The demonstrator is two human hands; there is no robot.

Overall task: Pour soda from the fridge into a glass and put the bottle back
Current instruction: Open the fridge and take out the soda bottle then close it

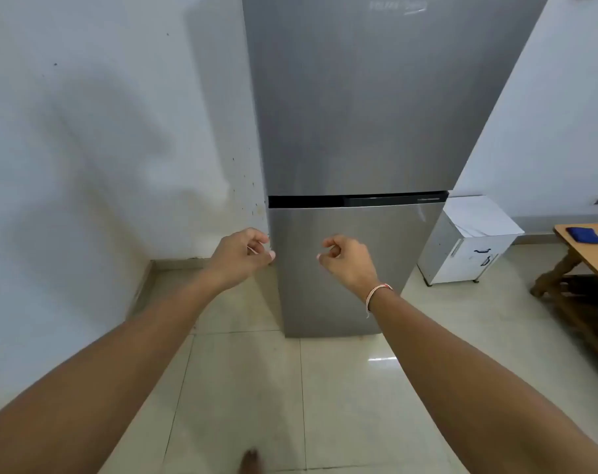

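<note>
A tall silver fridge (352, 114) stands in front of me with both doors closed. A black strip separates the upper door from the lower door (352, 268). My left hand (244, 253) is at the lower door's left edge with its fingers curled and nothing in them; I cannot tell whether it touches the edge. My right hand (345, 258), with a thread band on the wrist, hovers in front of the lower door with fingers curled in and nothing held. No bottle and no glass is in view.
A white wall (102, 148) runs close along the fridge's left side. A small white box-like unit (468, 248) stands on the floor to its right. A wooden table (591, 248) with a blue cloth (584, 235) is at the far right. The floor is pale tile.
</note>
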